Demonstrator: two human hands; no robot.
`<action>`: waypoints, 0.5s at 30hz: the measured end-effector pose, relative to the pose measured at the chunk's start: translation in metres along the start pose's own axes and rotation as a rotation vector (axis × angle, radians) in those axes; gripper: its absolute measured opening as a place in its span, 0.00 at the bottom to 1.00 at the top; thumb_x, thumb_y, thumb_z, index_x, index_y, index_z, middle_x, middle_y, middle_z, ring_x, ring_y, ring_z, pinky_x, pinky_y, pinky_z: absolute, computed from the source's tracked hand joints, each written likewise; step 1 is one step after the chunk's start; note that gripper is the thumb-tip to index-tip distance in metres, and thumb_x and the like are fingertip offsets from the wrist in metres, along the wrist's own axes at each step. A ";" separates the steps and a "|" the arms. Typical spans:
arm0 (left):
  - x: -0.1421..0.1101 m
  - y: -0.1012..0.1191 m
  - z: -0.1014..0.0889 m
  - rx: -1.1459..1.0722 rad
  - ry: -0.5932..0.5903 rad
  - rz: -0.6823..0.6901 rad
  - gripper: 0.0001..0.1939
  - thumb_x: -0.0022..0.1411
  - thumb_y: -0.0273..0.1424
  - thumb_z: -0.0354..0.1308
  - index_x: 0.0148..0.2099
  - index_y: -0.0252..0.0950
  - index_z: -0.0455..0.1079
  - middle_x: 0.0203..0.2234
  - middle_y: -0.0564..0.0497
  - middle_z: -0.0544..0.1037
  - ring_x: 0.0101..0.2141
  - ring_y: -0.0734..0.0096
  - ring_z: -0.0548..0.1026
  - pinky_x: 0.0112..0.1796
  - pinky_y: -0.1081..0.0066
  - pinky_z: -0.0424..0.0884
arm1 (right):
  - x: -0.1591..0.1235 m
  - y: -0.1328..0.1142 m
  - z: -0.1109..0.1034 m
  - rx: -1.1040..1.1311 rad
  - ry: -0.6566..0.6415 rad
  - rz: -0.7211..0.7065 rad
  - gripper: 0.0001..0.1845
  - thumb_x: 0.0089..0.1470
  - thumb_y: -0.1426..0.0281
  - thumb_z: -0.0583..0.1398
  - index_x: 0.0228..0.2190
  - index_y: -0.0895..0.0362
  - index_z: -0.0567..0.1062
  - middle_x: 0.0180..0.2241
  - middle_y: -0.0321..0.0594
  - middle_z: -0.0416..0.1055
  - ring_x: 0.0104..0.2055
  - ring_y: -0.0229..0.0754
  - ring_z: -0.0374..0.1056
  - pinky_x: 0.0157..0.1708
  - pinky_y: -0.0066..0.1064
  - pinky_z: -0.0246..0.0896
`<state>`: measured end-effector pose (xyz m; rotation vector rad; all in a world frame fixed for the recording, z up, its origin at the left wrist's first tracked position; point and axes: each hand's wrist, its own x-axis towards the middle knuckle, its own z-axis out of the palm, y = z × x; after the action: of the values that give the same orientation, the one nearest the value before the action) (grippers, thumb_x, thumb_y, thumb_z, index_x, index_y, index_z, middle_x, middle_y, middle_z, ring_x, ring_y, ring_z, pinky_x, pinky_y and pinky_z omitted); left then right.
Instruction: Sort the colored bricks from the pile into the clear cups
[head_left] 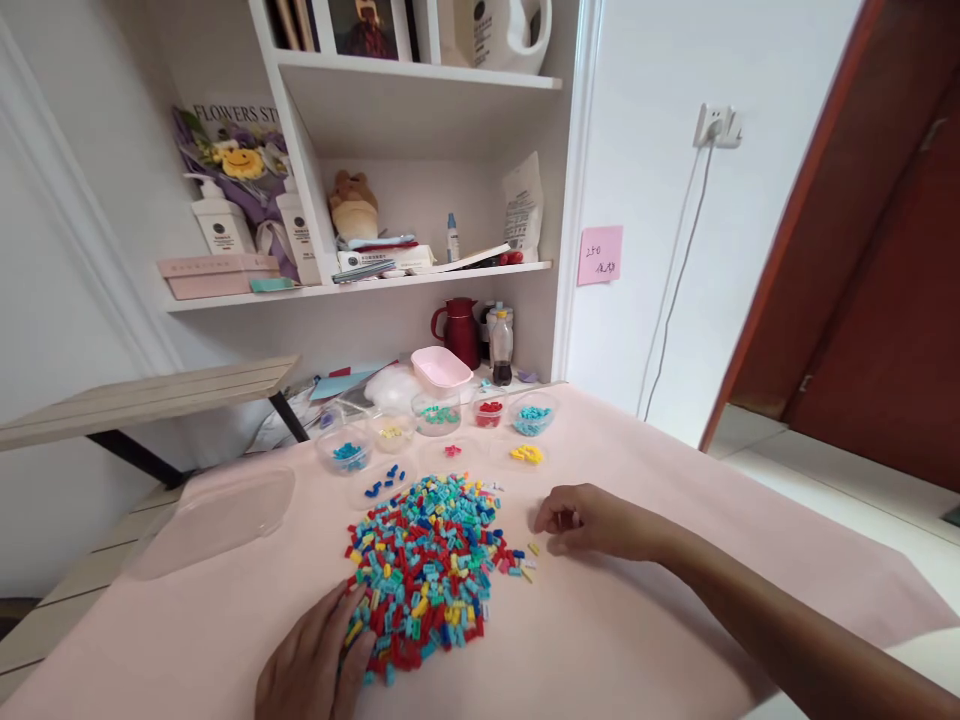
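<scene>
A heap of small mixed toy bricks (pixel 427 560) in red, light blue, yellow, green and dark blue lies on the pink-covered table. My left hand (pixel 315 650) rests at the heap's near left edge, its fingers stretched out and touching the bricks there. To the right of the heap, my right hand (pixel 592 520) is held low over the cloth with its fingers curled in. Whatever its fingertips may hold is hidden. A few pale yellow bricks (pixel 533 549) lie loose just left of that hand.
Behind the heap stand clear containers of sorted bricks: blue (pixel 349 457), green (pixel 439 416), red (pixel 489 412) and light blue (pixel 533 420). Yellow bricks (pixel 526 455) lie in a shallow lid. A clear tray (pixel 217 520) is at left; a pink basin (pixel 441 370) stands farther back.
</scene>
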<state>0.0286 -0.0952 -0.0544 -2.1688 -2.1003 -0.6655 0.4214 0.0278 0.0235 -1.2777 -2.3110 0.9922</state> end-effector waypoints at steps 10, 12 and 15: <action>0.004 0.014 -0.013 -0.057 0.006 -0.063 0.24 0.63 0.45 0.44 0.56 0.48 0.69 0.57 0.52 0.72 0.57 0.62 0.67 0.56 0.54 0.63 | 0.013 -0.019 0.030 -0.020 0.077 -0.159 0.14 0.51 0.71 0.60 0.40 0.49 0.80 0.38 0.39 0.73 0.38 0.42 0.69 0.38 0.30 0.64; 0.004 0.021 -0.016 -0.066 0.052 -0.067 0.24 0.62 0.46 0.45 0.55 0.47 0.71 0.55 0.51 0.73 0.56 0.61 0.68 0.55 0.53 0.64 | 0.016 -0.020 0.038 0.025 0.110 -0.177 0.14 0.52 0.72 0.59 0.40 0.49 0.80 0.40 0.40 0.73 0.38 0.41 0.70 0.38 0.30 0.64; 0.005 0.029 -0.020 -0.069 0.060 -0.083 0.24 0.61 0.44 0.46 0.54 0.44 0.71 0.54 0.50 0.74 0.56 0.60 0.69 0.55 0.52 0.64 | 0.018 -0.021 0.048 0.047 0.164 -0.189 0.14 0.54 0.71 0.58 0.40 0.49 0.80 0.41 0.41 0.72 0.37 0.40 0.70 0.39 0.30 0.64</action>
<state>0.0508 -0.0993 -0.0269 -2.0771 -2.1780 -0.8116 0.3720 0.0150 0.0033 -1.0577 -2.2208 0.8409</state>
